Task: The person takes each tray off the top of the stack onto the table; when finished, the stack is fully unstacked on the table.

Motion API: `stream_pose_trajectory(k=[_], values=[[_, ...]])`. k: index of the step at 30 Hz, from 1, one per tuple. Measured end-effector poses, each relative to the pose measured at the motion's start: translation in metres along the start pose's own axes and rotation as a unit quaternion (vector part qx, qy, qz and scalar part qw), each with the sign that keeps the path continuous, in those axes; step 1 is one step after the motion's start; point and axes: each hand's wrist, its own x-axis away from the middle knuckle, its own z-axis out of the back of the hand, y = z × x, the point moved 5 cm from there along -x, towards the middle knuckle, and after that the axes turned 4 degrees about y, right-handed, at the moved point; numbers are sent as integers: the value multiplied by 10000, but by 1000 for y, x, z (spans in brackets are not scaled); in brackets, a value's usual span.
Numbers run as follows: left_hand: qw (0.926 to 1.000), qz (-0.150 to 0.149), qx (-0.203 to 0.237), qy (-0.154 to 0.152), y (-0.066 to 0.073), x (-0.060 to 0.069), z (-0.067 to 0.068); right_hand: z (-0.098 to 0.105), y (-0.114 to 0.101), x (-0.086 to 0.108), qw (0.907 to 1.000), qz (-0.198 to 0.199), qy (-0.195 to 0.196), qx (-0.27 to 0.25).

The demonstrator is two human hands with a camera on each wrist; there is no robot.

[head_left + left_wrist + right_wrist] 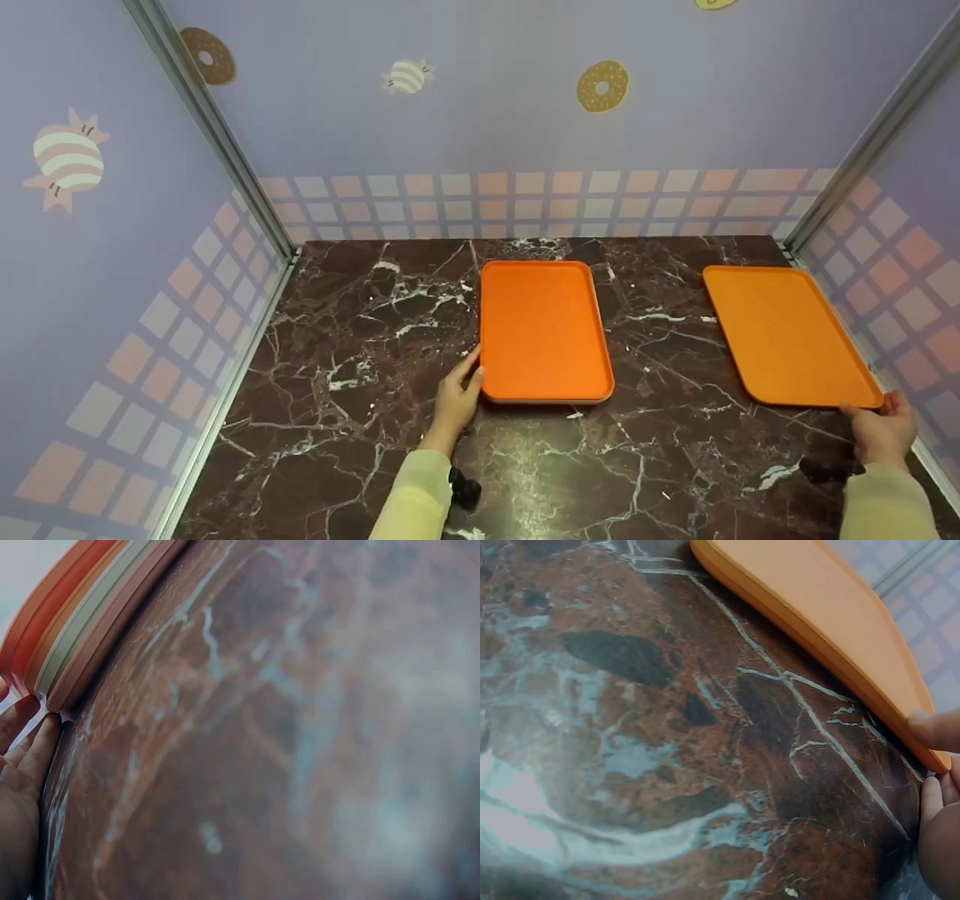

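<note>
In the head view, a stack of trays with a bright orange tray (544, 330) on top lies mid-table. The left wrist view shows its layered edges, including a pale tray (94, 611) below the orange ones. My left hand (456, 401) is at the stack's near left side, its fingers fairly straight and touching the rims. Farther right, a single yellow-orange tray (795, 337) lies by the right wall. My right hand (885, 429) grips its near right corner, with the thumb on the rim and the other fingers around the corner, partly hidden.
The dark marbled table (360, 337) bears both the stack and the single tray, with a gap between them. Purple panels with a checkered band (532, 199) enclose the back and sides. A metal post (862, 135) stands at the back right corner.
</note>
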Motion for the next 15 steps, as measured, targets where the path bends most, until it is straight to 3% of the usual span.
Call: stream_pose_trajectory(k=[9,15], values=[[9999,123,70,-7,-1,0,-1,0,1,2,9997,25,44,219],[9998,156,121,-26,0,0,0,-1,4,1,9998,108,150,62]])
